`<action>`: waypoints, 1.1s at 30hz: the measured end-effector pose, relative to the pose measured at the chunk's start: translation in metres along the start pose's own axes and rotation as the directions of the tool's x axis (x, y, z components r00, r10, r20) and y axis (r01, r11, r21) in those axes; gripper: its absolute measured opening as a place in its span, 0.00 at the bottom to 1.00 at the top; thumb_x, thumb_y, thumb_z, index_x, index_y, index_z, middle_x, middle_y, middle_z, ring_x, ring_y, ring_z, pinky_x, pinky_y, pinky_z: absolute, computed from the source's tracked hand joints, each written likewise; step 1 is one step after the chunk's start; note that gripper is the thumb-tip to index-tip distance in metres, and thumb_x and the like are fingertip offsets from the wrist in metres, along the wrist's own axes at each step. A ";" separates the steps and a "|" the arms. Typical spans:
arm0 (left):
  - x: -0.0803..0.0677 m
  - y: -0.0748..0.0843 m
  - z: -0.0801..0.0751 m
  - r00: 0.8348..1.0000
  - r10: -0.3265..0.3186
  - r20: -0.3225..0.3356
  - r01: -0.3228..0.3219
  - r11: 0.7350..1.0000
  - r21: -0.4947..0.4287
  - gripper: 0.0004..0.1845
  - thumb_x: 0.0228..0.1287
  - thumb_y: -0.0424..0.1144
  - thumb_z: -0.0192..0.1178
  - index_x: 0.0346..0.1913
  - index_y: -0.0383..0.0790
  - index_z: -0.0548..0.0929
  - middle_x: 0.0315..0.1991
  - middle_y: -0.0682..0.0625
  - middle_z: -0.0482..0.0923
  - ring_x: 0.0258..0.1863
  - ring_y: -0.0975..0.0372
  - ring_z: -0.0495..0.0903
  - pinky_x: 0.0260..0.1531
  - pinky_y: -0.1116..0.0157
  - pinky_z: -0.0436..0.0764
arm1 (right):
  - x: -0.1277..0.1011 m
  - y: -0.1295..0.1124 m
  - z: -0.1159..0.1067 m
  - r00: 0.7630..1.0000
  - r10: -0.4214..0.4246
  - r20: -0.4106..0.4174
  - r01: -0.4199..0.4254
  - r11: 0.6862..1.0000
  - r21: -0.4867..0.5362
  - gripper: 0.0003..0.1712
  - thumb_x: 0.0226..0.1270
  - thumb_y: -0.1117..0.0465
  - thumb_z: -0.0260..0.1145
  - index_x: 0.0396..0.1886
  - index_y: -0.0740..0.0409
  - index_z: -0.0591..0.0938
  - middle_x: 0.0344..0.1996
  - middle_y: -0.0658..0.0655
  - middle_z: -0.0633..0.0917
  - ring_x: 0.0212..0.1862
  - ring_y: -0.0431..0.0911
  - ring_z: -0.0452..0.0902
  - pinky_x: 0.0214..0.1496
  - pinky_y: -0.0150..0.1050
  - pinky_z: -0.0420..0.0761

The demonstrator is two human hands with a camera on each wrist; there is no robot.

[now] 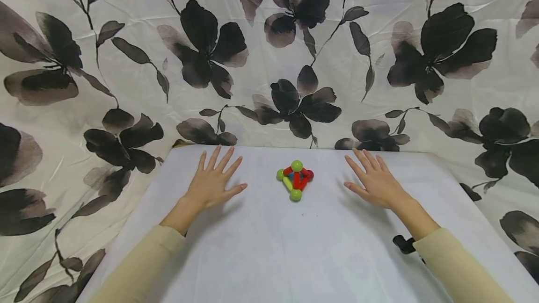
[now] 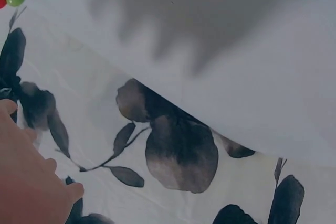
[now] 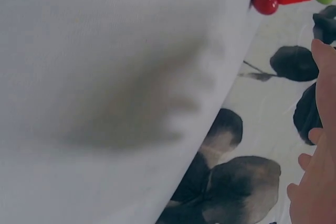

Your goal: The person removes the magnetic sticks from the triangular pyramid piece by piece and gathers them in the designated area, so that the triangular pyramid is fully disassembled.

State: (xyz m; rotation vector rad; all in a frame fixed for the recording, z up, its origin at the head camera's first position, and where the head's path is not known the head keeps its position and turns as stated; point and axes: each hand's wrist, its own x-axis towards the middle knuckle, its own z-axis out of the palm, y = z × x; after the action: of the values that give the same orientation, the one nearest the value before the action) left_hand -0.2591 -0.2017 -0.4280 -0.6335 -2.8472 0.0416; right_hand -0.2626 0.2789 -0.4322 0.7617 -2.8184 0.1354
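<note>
The stick-and-ball toy [image 1: 295,180] sits on the desk [image 1: 269,247], its long axis running front to back, apex ball upward. Left hand [image 1: 212,183] and right hand [image 1: 376,182] lie flat either side, fingers spread, holding nothing.

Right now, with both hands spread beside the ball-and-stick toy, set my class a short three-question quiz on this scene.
1. True or false: the left hand grips the ball-and-stick toy.
2. Multiple choice: where does the toy sit? A) under the right hand; B) on the white table between the two hands; C) on the flowered cloth.
3. Fill in: the ball at the toy's top is coloured ____.

Key: 1 false, both hands lie open with fingers spread, apart from the toy. 2 B. 3 green.
</note>
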 end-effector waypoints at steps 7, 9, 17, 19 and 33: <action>0.005 0.012 0.006 0.999 0.000 0.034 0.001 1.000 -0.025 0.45 0.70 0.74 0.44 0.82 0.54 0.57 0.84 0.48 0.42 0.82 0.44 0.35 0.73 0.36 0.35 | 0.012 -0.009 0.007 1.000 -0.003 0.013 0.003 1.000 0.010 0.45 0.76 0.39 0.59 0.82 0.56 0.57 0.81 0.65 0.51 0.80 0.66 0.43 0.76 0.67 0.44; 0.007 0.016 0.008 0.999 -0.001 0.042 0.002 1.000 -0.030 0.45 0.70 0.74 0.44 0.82 0.54 0.57 0.84 0.48 0.43 0.82 0.44 0.35 0.73 0.36 0.36 | 0.015 -0.011 0.011 1.000 -0.008 0.013 0.008 1.000 0.010 0.46 0.75 0.39 0.60 0.82 0.56 0.57 0.81 0.66 0.51 0.80 0.66 0.44 0.77 0.67 0.44; 0.013 0.033 0.019 0.998 -0.001 0.065 0.004 0.999 -0.051 0.45 0.69 0.76 0.42 0.82 0.54 0.57 0.83 0.48 0.44 0.81 0.43 0.39 0.73 0.35 0.40 | 0.022 -0.021 0.021 0.999 -0.026 0.020 0.025 0.999 0.041 0.47 0.74 0.39 0.62 0.81 0.57 0.58 0.81 0.66 0.52 0.79 0.66 0.47 0.77 0.66 0.46; 0.015 0.037 0.021 0.998 0.001 0.070 0.003 0.998 -0.055 0.46 0.69 0.76 0.41 0.82 0.54 0.57 0.84 0.48 0.44 0.81 0.43 0.40 0.73 0.35 0.41 | 0.025 -0.024 0.022 0.999 -0.030 0.026 0.028 0.998 0.057 0.47 0.74 0.39 0.62 0.81 0.57 0.58 0.81 0.66 0.53 0.79 0.66 0.48 0.77 0.66 0.46; 0.032 0.059 0.030 0.990 -0.014 0.141 0.037 0.987 -0.157 0.48 0.67 0.79 0.39 0.82 0.56 0.55 0.83 0.48 0.46 0.80 0.43 0.45 0.74 0.36 0.43 | 0.044 -0.041 0.036 0.997 -0.072 0.008 0.068 0.977 0.203 0.42 0.73 0.46 0.65 0.77 0.62 0.64 0.76 0.69 0.63 0.75 0.65 0.58 0.75 0.64 0.56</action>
State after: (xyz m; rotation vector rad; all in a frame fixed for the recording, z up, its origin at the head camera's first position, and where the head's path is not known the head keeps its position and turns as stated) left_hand -0.2694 -0.1337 -0.4550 -0.6491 -3.0153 -0.1544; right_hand -0.2852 0.2170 -0.4553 0.9074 -2.8176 0.4115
